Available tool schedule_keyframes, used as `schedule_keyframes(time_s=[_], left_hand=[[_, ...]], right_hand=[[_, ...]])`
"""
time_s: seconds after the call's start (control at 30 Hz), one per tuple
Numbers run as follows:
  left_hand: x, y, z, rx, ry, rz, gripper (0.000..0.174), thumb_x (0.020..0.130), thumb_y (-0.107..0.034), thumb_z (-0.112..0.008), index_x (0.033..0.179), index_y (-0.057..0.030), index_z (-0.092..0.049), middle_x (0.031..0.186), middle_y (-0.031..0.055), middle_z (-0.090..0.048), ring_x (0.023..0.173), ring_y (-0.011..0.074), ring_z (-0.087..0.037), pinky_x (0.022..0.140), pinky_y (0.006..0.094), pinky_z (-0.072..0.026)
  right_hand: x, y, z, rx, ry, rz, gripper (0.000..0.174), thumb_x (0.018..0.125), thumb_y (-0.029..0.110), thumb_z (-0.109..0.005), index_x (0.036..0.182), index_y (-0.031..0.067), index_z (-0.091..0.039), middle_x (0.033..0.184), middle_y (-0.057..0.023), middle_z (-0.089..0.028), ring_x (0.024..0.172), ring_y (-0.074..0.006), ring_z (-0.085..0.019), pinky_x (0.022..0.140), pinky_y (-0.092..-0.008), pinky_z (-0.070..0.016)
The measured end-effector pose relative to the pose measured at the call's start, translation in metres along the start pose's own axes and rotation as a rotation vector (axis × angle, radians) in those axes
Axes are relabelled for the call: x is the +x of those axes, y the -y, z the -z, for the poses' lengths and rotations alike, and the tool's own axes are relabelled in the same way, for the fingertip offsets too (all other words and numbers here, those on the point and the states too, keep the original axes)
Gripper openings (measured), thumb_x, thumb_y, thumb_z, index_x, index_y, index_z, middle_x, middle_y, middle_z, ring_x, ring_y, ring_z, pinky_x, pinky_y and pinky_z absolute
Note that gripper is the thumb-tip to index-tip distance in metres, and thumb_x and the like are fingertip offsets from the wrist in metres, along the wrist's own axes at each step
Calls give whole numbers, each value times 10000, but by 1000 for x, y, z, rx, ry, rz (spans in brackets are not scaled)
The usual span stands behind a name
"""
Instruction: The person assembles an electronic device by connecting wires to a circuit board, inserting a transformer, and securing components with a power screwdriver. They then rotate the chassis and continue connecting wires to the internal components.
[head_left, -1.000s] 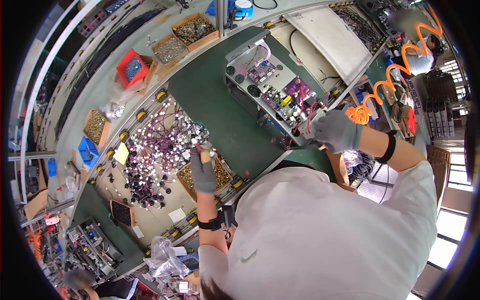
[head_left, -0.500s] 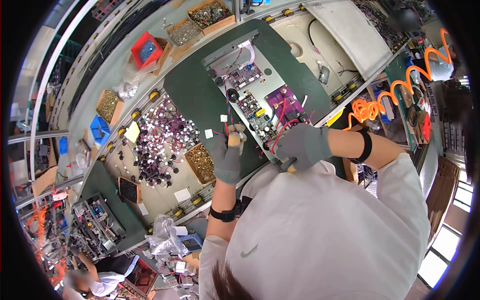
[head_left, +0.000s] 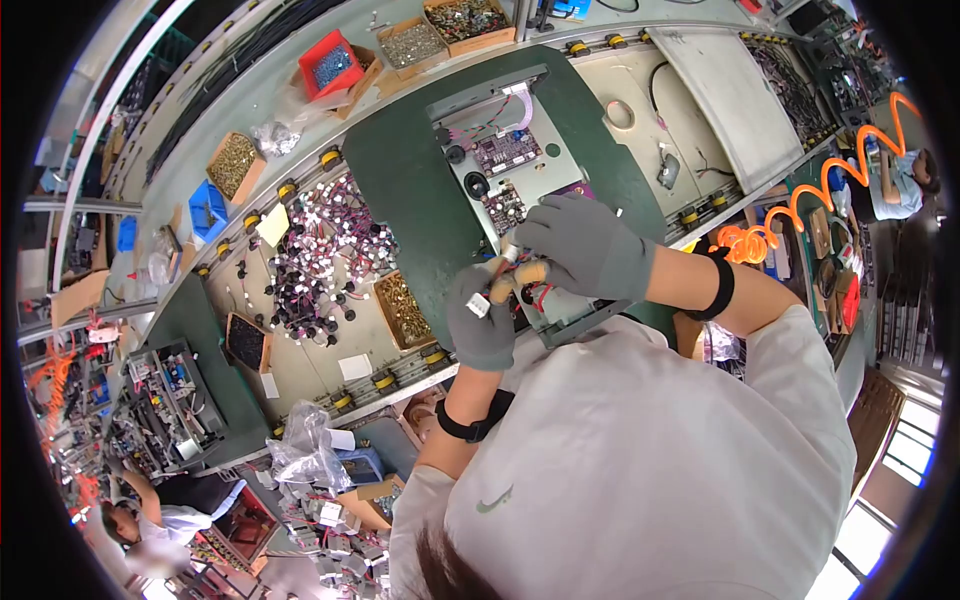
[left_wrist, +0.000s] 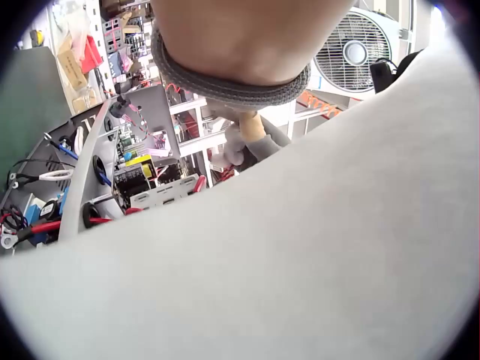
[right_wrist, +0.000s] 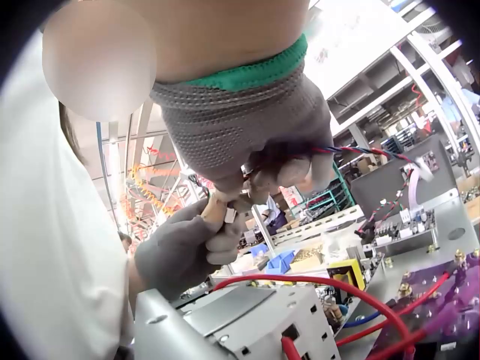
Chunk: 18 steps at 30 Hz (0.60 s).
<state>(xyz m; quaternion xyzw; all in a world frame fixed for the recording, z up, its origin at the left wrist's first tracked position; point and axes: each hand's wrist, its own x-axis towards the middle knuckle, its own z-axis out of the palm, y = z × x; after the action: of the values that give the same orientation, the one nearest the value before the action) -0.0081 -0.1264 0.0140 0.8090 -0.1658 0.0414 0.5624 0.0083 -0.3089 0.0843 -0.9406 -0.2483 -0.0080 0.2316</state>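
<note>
Both hands wear grey gloves with tan fingertips and meet over the near end of an open metal chassis point(head_left: 550, 165). My left hand point(head_left: 482, 325) pinches a cable with a white connector point(head_left: 478, 305). Close beside it, my right hand point(head_left: 590, 245) grips the same cable. In the right wrist view, twisted red and blue wires point(right_wrist: 360, 152) run from the right hand's curled fingers to a white plug point(right_wrist: 424, 171). The chassis carries a dark circuit board point(head_left: 508, 152) and a purple board point(right_wrist: 450, 307), with red wires point(right_wrist: 322, 279) arching across its near part.
The chassis lies on a green board point(head_left: 400, 190). Left of it are a heap of wire harnesses point(head_left: 325, 250) and a box of brass-coloured parts point(head_left: 403, 312). A red bin point(head_left: 330, 65) and a blue bin point(head_left: 208, 212) stand behind. An orange coiled hose point(head_left: 740, 243) hangs right.
My left hand has come right from beside the harness heap, bringing a cable. My right hand has moved left from the chassis's right corner, and the two hands now work together.
</note>
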Motion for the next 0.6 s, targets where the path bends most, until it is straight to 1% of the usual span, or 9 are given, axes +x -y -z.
schedule_keyframes(time_s=[0.03, 0.1, 0.13, 0.2, 0.33, 0.43, 0.5, 0.53, 0.6], left_hand=[[-2, 3, -3, -114, -80, 51, 262, 876, -216, -571, 1017, 4, -588, 885, 157, -598, 766, 270, -597, 661, 340, -467], [2, 3, -4, -84, -103, 128, 294, 898, -254, -547, 1018, 11, -586, 900, 152, -618, 790, 251, -614, 686, 339, -473], [9, 0, -3, -47, -90, 95, 303, 898, -263, -545, 1031, 7, -578, 900, 150, -626, 797, 252, -620, 696, 340, -477], [15, 3, -5, -75, -66, 88, 313, 898, -269, -546, 1061, -2, -543, 879, 138, -641, 797, 235, -632, 706, 336, -488], [16, 5, -10, -117, -44, 157, 294, 901, -257, -542, 1061, -11, -525, 877, 130, -643, 818, 222, -634, 721, 330, -490], [20, 11, -14, -97, 14, 196, 222, 899, -184, -532, 1041, -14, -526, 873, 111, -645, 813, 185, -625, 726, 307, -479], [24, 30, -19, -389, 76, 311, 187, 882, -112, -515, 1045, -20, -530, 859, 92, -635, 781, 153, -597, 713, 278, -458], [25, 48, -28, -353, 38, 337, 199, 862, -59, -483, 1050, -25, -538, 835, 64, -603, 736, 126, -545, 689, 260, -432], [30, 58, -29, -430, 52, 384, 207, 858, -58, -479, 1053, -23, -541, 829, 57, -584, 732, 123, -527, 682, 260, -427]], right_hand=[[2, 3, 0, 0, 10, 11, 316, 738, 248, -656, 1027, 128, -605, 851, -65, -566, 842, -257, -555, 719, -395, -442], [7, 8, 0, 53, 24, -151, 213, 774, 261, -644, 919, 109, -612, 774, -61, -549, 781, -240, -572, 685, -375, -465], [9, 7, 0, 51, 29, -142, 213, 774, 261, -644, 919, 109, -612, 774, -61, -549, 781, -240, -572, 685, -375, -465], [14, 0, -1, 114, -13, -125, 203, 786, 251, -642, 921, 99, -637, 745, -89, -533, 700, -269, -556, 599, -363, -448], [19, -12, -2, 225, -18, -52, 160, 780, 215, -641, 890, 100, -647, 734, -87, -545, 697, -270, -564, 597, -364, -452], [21, -28, -11, 99, 55, -38, 150, 784, 167, -618, 916, 99, -640, 774, -95, -573, 715, -278, -579, 619, -368, -461], [23, -44, -22, 58, 40, -110, 156, 798, 147, -577, 934, 94, -632, 824, -98, -605, 756, -295, -587, 645, -378, -470], [26, -50, -24, 57, 44, -110, 156, 798, 147, -577, 934, 94, -632, 824, -98, -605, 756, -295, -587, 645, -378, -470], [33, -57, -27, -53, 18, -284, 200, 806, 163, -557, 977, 87, -626, 842, -119, -626, 773, -307, -595, 665, -375, -477]])
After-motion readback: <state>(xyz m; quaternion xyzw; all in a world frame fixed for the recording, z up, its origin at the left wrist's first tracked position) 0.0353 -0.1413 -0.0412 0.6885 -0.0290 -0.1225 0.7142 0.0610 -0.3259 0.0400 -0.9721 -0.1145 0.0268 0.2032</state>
